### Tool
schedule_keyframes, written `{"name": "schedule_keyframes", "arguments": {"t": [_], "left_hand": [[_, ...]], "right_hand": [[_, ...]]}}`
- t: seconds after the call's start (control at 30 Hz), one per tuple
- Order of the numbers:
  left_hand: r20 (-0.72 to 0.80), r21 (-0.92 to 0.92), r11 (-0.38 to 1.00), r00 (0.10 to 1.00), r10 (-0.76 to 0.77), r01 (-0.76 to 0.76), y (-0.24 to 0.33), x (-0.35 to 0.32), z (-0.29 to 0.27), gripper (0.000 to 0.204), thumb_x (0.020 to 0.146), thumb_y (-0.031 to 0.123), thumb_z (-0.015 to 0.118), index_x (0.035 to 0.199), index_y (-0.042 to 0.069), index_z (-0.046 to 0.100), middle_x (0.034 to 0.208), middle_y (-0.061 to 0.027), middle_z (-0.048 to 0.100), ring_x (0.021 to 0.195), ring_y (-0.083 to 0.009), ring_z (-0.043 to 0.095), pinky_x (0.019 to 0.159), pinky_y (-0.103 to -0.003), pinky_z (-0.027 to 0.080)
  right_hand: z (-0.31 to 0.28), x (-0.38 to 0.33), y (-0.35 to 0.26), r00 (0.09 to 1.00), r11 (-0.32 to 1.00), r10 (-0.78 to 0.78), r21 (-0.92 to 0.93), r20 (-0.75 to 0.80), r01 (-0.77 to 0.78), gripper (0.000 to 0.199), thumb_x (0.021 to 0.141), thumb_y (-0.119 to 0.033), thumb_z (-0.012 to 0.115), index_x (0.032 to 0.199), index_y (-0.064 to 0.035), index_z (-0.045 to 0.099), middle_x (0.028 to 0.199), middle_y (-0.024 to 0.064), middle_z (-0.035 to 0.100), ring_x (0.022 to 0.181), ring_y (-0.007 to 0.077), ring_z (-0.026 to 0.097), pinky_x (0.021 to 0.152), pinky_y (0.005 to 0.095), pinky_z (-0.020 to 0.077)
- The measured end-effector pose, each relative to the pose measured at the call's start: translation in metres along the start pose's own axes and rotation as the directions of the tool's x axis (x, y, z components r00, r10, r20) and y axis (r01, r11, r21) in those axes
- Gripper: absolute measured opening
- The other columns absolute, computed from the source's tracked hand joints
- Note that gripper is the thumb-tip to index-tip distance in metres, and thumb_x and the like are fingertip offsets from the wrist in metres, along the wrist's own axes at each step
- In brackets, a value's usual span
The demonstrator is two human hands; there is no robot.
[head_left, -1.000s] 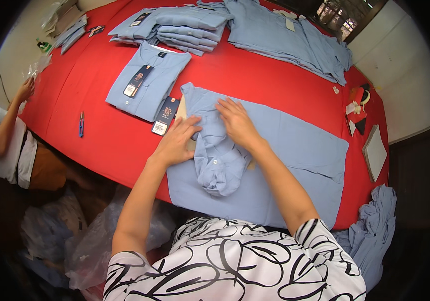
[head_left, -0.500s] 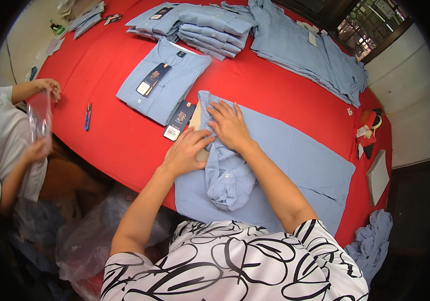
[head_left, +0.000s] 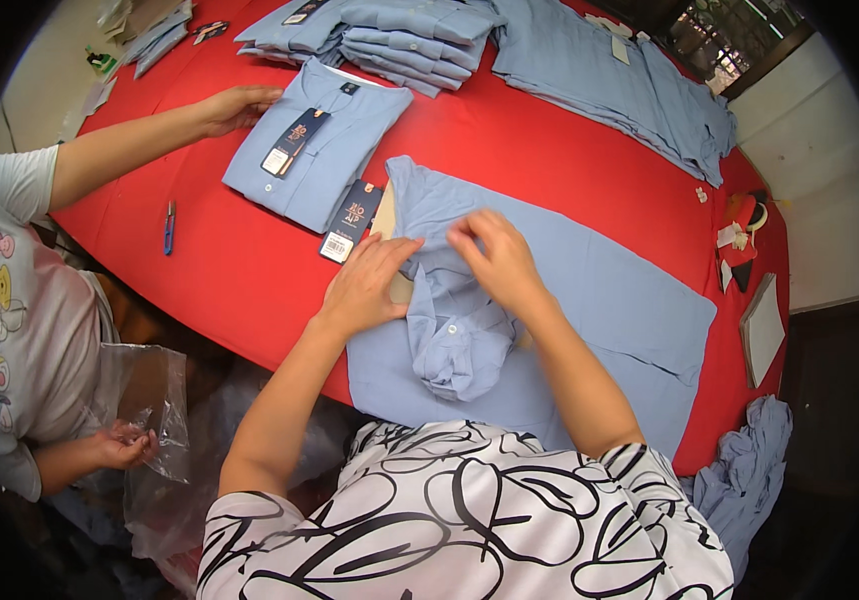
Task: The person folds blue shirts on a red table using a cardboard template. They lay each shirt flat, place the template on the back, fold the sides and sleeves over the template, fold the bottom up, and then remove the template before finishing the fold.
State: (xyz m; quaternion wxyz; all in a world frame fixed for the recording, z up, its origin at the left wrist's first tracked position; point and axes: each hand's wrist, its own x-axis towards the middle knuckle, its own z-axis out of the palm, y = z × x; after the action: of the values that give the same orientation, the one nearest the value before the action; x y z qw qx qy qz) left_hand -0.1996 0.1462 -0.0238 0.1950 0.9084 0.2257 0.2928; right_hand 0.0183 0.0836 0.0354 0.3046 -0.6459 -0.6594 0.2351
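Left hand (head_left: 364,285) lying flat, fingers spread, pinning light-blue shirt (head_left: 549,330); right hand (head_left: 494,262) beside it, fingertips pinching shirt fold, shaping crease.

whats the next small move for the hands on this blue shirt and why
Probably smooth the bunched sleeve flat. The left hand and right hand both press on the light blue shirt spread over the red table, and the sleeve lies crumpled between them.

Bright even daylight, sharp centre, fisheye-bent dark rim
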Motion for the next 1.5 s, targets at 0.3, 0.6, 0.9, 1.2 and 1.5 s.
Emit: {"name": "schedule_keyframes", "arguments": {"t": [0.3, 0.6, 0.9, 1.2, 1.5], "left_hand": [[0.081, 0.076, 0.997, 0.997, -0.002, -0.004, 0.005, 0.006, 0.000, 0.070, 0.064, 0.022, 0.083, 0.129, 0.016, 0.059, 0.122, -0.0107, 0.056, 0.117, -0.0319, 0.053, 0.112, -0.050, 0.037], [0.225, 0.054, 0.998, 0.974, -0.037, 0.025, 0.008, 0.014, -0.008, 0.051, 0.065, 0.028, 0.086, 0.107, 0.010, 0.063, 0.122, -0.0113, 0.052, 0.117, -0.0325, 0.048, 0.106, -0.047, 0.039], [0.316, 0.209, 0.977, 0.948, -0.027, -0.042, 0.022, 0.036, -0.011, 0.064, 0.057, 0.032, 0.090, 0.106, 0.003, 0.061, 0.114, -0.0102, 0.056, 0.116, -0.0318, 0.048, 0.105, -0.044, 0.036], [0.290, 0.136, 0.990, 0.957, -0.003, -0.039, 0.018, 0.036, -0.011, 0.071, 0.056, 0.032, 0.091, 0.114, 0.007, 0.060, 0.111, -0.0094, 0.057, 0.115, -0.0311, 0.048, 0.103, -0.044, 0.037], [0.282, 0.137, 0.991, 0.958, -0.047, 0.008, 0.019, 0.032, -0.008, 0.073, 0.056, 0.030, 0.090, 0.117, 0.008, 0.059, 0.112, -0.0092, 0.057, 0.115, -0.0323, 0.048, 0.103, -0.045, 0.036]], "right_hand": [[0.012, -0.138, -0.044, 0.882, 0.932, -0.299, -0.087, 0.363, 0.352, 0.017, 0.084, -0.015, 0.070, 0.098, -0.0093, 0.063, 0.094, 0.0072, 0.054, 0.095, 0.0260, 0.053, 0.083, 0.0394, 0.0429], [-0.097, -0.189, -0.059, 0.990, 0.914, -0.138, 0.380, -0.040, 0.143, 0.004, 0.081, -0.003, 0.066, 0.085, -0.0038, 0.066, 0.088, 0.0079, 0.061, 0.084, 0.0255, 0.056, 0.081, 0.0353, 0.0451], [-0.103, -0.215, 0.066, 0.726, 0.859, 0.483, 0.106, -0.489, -0.500, 0.027, 0.088, -0.013, 0.066, 0.110, 0.0033, 0.062, 0.096, 0.0099, 0.059, 0.085, 0.0225, 0.056, 0.083, 0.0308, 0.0456], [-0.081, -0.148, 0.088, 0.733, 0.838, 0.545, 0.240, -0.406, -0.490, 0.029, 0.088, -0.017, 0.070, 0.102, 0.0021, 0.053, 0.093, 0.0077, 0.062, 0.088, 0.0165, 0.061, 0.076, 0.0328, 0.0495], [-0.092, -0.132, 0.122, 0.654, 0.808, 0.440, -0.047, -0.615, -0.587, 0.036, 0.085, -0.016, 0.072, 0.114, -0.0045, 0.055, 0.105, 0.0164, 0.065, 0.095, 0.0293, 0.063, 0.085, 0.0378, 0.0491]]}}
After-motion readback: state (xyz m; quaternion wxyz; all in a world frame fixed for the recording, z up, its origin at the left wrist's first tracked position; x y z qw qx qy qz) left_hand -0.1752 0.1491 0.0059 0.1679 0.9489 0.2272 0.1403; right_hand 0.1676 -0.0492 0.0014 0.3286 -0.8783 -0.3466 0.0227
